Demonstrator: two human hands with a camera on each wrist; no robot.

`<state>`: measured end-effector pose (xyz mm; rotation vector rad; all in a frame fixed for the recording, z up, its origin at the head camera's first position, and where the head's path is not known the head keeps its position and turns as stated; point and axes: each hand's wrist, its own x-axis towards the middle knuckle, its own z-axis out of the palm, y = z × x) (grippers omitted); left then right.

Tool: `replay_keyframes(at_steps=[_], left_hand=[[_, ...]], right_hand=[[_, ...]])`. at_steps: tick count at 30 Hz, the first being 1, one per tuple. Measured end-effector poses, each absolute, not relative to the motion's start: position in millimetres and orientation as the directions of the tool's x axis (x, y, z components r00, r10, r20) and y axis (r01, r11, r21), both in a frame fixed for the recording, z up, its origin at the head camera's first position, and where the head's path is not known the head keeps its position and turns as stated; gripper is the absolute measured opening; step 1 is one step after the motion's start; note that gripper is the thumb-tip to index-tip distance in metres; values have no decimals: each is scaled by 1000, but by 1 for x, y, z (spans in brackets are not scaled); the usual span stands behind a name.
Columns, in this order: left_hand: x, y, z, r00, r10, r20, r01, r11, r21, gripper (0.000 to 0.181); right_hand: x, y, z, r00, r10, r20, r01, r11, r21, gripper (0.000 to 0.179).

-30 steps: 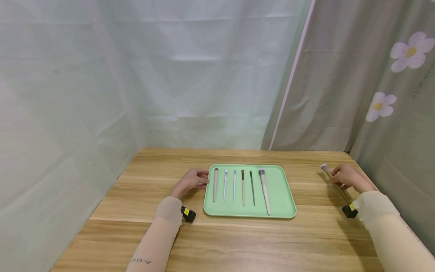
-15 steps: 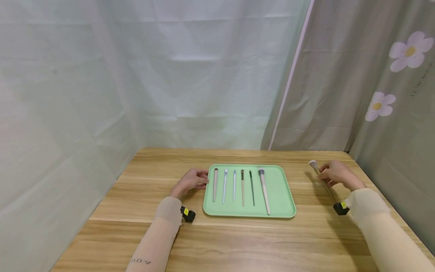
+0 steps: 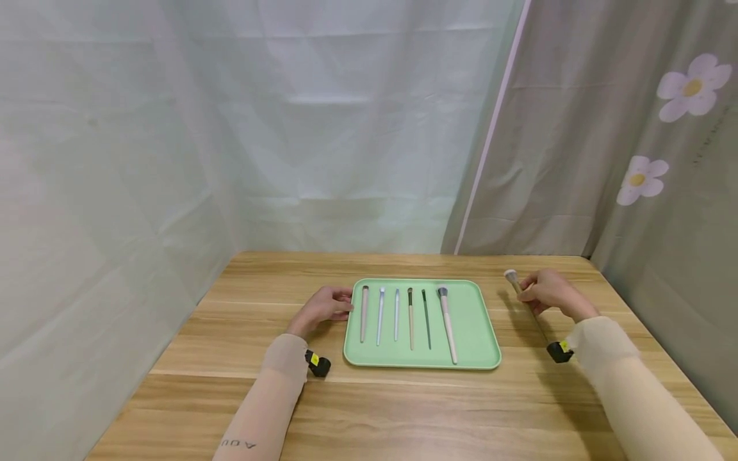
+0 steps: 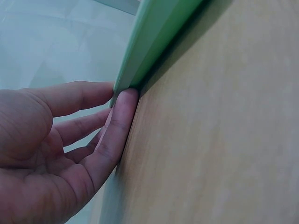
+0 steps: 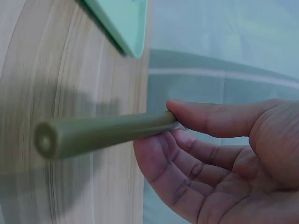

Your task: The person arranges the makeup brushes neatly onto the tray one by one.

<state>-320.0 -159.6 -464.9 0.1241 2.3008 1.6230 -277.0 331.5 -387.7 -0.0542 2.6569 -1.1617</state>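
Observation:
A light green tray (image 3: 473,358) lies on the table, holding several makeup brushes in a row, including a thick pale-handled one (image 3: 448,326) at the row's right end. My left hand (image 3: 325,307) is at the tray's left edge; in the left wrist view its thumb and a fingertip (image 4: 125,98) grip the rim. To the right of the tray, my right hand (image 3: 550,291) pinches another makeup brush (image 5: 107,133) between thumb and fingers. That brush has an olive-tan handle, and its pale bristles point up and away in the head view. It is held above the wood, casting a shadow.
The wooden table (image 3: 403,416) extends around the tray. Behind it hang a pale curtain (image 3: 346,128) and a grey curtain (image 3: 553,160) with flowers. Bare tray surface (image 3: 473,320) lies right of the brush row.
My right hand has moved left toward the tray, carrying the makeup brush with it. The left hand stays at the tray's rim, and the brushes in the tray keep their places.

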Motion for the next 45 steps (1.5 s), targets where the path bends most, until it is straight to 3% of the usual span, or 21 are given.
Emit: replay_keyframes(at_steps=[45], left_hand=[[-321, -160, -464, -944, 267, -195, -94, 348, 933, 45]], right_hand=[[-287, 248, -415, -961, -177, -211, 64, 601, -796, 17]])
